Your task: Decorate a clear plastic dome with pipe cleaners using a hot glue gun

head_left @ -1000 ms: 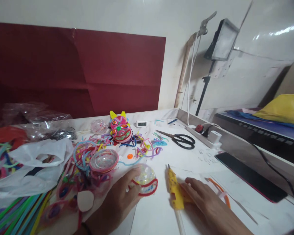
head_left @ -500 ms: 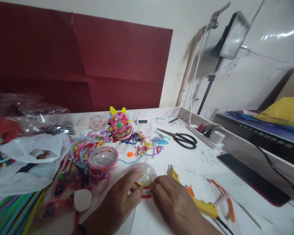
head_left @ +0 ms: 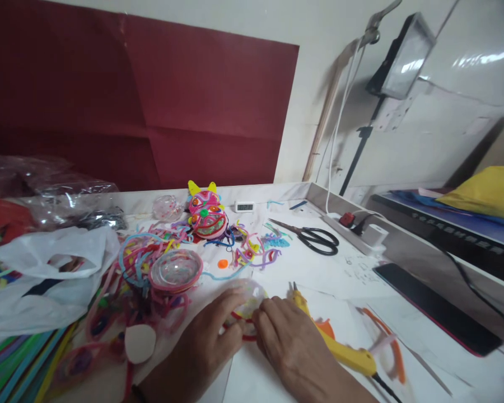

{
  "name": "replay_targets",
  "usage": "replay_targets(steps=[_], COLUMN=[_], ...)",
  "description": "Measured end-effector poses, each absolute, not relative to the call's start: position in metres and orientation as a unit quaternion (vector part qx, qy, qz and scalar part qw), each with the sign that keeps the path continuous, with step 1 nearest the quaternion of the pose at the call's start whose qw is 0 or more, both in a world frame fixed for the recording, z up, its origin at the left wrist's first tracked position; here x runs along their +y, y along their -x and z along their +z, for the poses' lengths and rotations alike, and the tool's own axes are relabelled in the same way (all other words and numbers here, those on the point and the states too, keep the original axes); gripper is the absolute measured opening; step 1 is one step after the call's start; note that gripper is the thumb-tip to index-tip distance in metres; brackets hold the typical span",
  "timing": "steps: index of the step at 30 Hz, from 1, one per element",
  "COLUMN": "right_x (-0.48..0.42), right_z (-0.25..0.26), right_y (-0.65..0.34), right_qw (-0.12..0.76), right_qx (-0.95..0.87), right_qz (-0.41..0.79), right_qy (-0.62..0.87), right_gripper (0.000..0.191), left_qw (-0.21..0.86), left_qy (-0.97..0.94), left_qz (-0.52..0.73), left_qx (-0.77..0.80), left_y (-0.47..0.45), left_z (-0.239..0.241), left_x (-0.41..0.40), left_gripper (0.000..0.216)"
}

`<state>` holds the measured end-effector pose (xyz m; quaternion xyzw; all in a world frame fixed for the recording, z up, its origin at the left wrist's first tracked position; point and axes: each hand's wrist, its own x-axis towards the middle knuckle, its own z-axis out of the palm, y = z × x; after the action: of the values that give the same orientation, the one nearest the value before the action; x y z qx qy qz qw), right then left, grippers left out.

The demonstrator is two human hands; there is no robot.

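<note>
A clear plastic dome [head_left: 254, 296] with a red fuzzy trim around its lower edge sits on white paper in front of me. My left hand [head_left: 210, 341] grips its left side, thumb pressed near the red trim. On the opposite side, the fingers of my right hand [head_left: 289, 338] are bent and press against the trim. Both hands hide much of the rim. Just right of my right hand lies a yellow hot glue gun [head_left: 350, 356], its tip pointing away. A similar clear bowl [head_left: 176, 271] with pink-red edging rests on a colourful pile at the left.
Behind stands a pink animal-head figure [head_left: 208, 215] with yellow ears. Black-handled scissors [head_left: 319, 240], a phone [head_left: 437, 308] and a power strip [head_left: 361, 235] are on the right. Pipe cleaners [head_left: 29, 358] and a white plastic bag [head_left: 59, 252] occupy the left.
My right hand has shifted slightly left along the red trim, its fingers closer to my left thumb. The left hand keeps its grip. The view has tilted slightly.
</note>
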<state>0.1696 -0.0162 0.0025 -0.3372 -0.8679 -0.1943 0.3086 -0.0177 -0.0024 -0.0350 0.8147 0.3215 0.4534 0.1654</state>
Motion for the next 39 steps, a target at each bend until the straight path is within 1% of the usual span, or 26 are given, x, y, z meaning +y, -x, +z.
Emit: replay_targets(steps=[2, 4, 7, 9, 16, 23, 27, 30, 33, 36, 39], right_x=[-0.016, -0.017, -0.017, -0.017, -0.019, -0.022, -0.025, -0.025, -0.022, -0.020, -0.018], right_z=[0.002, 0.001, 0.002, 0.003, 0.000, -0.002, 0.001, 0.005, 0.010, 0.012, 0.011], right_y=[-0.170, -0.170, -0.171, -0.171, -0.170, -0.174, -0.178, -0.178, -0.176, -0.175, -0.174], right_qw=[0.300, 0.299, 0.302, 0.306, 0.337, 0.356, 0.389, 0.403, 0.384, 0.352, 0.357], right_qx=[-0.869, -0.869, -0.869, -0.870, -0.854, -0.829, -0.798, -0.781, -0.767, -0.747, -0.734], right_qz=[-0.191, -0.185, -0.181, -0.174, -0.115, 0.029, 0.064, 0.089, 0.137, 0.188, 0.209], right_qy=[0.343, 0.348, 0.348, 0.345, 0.378, 0.430, 0.456, 0.468, 0.496, 0.531, 0.538], right_gripper=[0.029, 0.027, 0.026, 0.026, 0.021, 0.010, 0.007, 0.014, 0.021, 0.023, 0.025], left_qw=[0.155, 0.120, 0.056, 0.043, 0.045, 0.058, 0.088, 0.113, 0.124, 0.131, 0.132], left_qy=[-0.826, -0.844, -0.866, -0.870, -0.859, -0.860, -0.857, -0.854, -0.860, -0.860, -0.861], left_qz=[0.441, 0.417, 0.379, 0.371, 0.378, 0.391, 0.391, 0.382, 0.374, 0.371, 0.370], left_qx=[0.315, 0.315, 0.320, 0.324, 0.344, 0.323, 0.325, 0.334, 0.326, 0.324, 0.324], left_y=[0.020, 0.024, 0.028, 0.028, 0.023, 0.025, 0.025, 0.026, 0.027, 0.027, 0.026], left_z=[-0.038, -0.040, -0.040, -0.038, -0.036, -0.034, -0.037, -0.039, -0.041, -0.040, -0.038], left_x=[-0.003, -0.004, -0.005, -0.006, -0.005, -0.003, -0.004, -0.004, -0.002, -0.002, -0.001], left_gripper=[0.033, 0.030, 0.032, 0.033, 0.036, 0.034, 0.038, 0.037, 0.032, 0.031, 0.033])
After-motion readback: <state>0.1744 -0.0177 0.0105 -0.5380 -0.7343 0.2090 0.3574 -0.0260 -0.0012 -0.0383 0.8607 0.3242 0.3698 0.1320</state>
